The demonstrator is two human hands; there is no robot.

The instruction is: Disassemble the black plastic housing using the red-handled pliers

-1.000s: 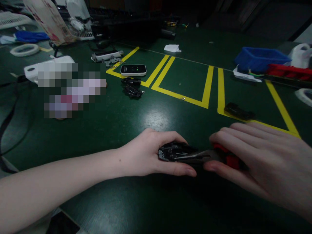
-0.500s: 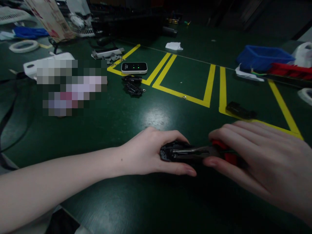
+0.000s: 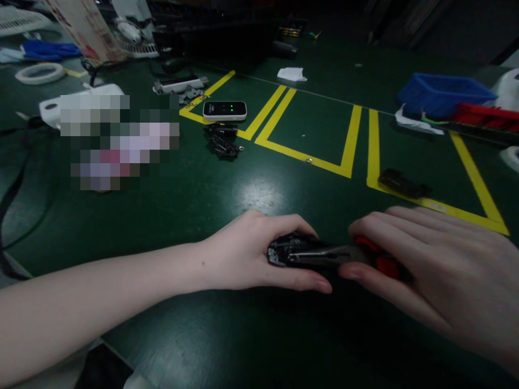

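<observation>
My left hand (image 3: 255, 251) is closed around a black plastic part (image 3: 279, 253), thumb along its near side and fingers behind it. In my right hand (image 3: 438, 270) are red-handled pliers (image 3: 359, 253). Their long metal jaws lie against or inside the black part; the dark tips are hard to make out. Most of the plier handles are hidden by my right fingers. Beyond my right hand, a dark plastic piece (image 3: 401, 183) rests across a yellow tape line.
Yellow tape (image 3: 304, 158) marks boxes on the green table (image 3: 194, 335). A white device with green lights (image 3: 225, 111) lies by small black parts (image 3: 222, 146). Back right are a blue bin (image 3: 444, 94) and a red strip-like object (image 3: 486, 116). Cables (image 3: 16, 194) run down the left.
Both hands keep their grip, with the pliers and black part shifted very slightly right. The plier handles have tilted a little. The whole view has moved slightly.
</observation>
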